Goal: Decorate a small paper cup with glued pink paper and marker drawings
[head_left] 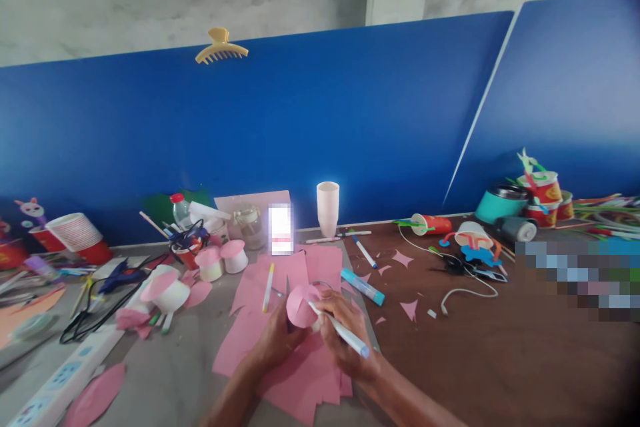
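Right now, by the pink paper sheets (300, 373):
Risk: pen tip could skid or dent the pink cone (302, 305), since only fingers brace it (no solid backing).
Left hand (278, 340): wrapped around the cone, held just above the sheets.
Right hand (345, 340): pinched narrow on the white pen (338, 328), tip touching the cone.

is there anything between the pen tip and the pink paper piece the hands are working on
Nothing visible. The right hand holds the pen with its tip right at the pink paper piece, which the left hand holds up above the pink sheets.
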A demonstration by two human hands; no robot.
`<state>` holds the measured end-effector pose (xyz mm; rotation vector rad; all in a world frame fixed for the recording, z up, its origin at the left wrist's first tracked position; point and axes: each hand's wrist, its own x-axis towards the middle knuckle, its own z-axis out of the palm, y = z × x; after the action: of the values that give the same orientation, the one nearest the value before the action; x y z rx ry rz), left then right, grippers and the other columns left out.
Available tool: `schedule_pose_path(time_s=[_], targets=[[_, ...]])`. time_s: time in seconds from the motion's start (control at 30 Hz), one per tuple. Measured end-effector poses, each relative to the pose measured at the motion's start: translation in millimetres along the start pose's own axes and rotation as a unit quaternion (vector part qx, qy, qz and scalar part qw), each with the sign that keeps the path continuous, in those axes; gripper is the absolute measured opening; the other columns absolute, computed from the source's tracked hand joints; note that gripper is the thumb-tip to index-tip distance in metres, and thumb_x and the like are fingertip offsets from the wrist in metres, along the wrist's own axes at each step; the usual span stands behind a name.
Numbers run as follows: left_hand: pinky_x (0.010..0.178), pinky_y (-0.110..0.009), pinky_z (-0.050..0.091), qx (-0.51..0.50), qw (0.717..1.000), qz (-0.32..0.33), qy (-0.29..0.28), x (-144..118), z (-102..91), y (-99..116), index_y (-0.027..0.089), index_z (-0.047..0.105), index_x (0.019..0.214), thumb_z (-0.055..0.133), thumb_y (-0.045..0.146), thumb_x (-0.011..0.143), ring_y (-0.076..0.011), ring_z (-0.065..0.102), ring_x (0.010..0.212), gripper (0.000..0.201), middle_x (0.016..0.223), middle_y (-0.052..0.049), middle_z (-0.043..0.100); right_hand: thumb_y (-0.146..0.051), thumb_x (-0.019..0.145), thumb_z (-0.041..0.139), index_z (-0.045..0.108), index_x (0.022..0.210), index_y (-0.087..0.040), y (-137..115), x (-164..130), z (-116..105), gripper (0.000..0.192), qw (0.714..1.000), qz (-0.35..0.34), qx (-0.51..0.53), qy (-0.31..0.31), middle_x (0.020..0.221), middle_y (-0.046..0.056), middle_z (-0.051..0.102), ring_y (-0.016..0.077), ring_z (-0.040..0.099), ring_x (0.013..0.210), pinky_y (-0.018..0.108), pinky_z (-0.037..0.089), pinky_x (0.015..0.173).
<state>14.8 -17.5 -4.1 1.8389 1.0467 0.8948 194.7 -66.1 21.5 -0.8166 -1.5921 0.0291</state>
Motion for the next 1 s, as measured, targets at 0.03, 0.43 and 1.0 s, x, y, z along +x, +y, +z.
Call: schedule_pose_path(time_s=[0.03,0.43,1.0], targets=[[0.087,-0.04,0.059,0.0,1.0,-0.002,-0.001,0,-0.1,1,0.013,0.058,0.127,0.066,0.024,0.075,-0.029,0.07,0.101,0.053,0.117,-0.014,0.074,-0.013,0.092,0.052,0.063,0.104,-0.026,0,0,0,0.02,1.0,0.002,-0.002,0.001,0.088,0.004,0.073,0.0243,0.072,0.096,0.038,0.062,0.084],[0.088,-0.042,0.059,0.024,1.0,0.001,0.006,1,0.0,-3,0.012,0.06,0.125,0.068,0.03,0.077,-0.0295,0.071,0.101,0.052,0.115,-0.015,0.074,-0.012,0.091,0.052,0.063,0.101,-0.025,0,1,2,0.019,0.999,-0.009,-0.042,0.006,0.081,0.003,0.072,0.0243,0.071,0.088,0.039,0.059,0.083],[0.083,-0.037,0.06,0.023,1.0,0.006,0.008,0,0.3,-7,0.013,0.061,0.125,0.07,0.032,0.078,-0.0271,0.071,0.093,0.052,0.109,-0.013,0.075,-0.01,0.089,0.048,0.057,0.095,-0.025,-5,3,2,0.019,0.999,-0.025,-0.019,-0.029,0.068,-0.003,0.065,0.0179,0.065,0.062,0.04,0.054,0.083]])
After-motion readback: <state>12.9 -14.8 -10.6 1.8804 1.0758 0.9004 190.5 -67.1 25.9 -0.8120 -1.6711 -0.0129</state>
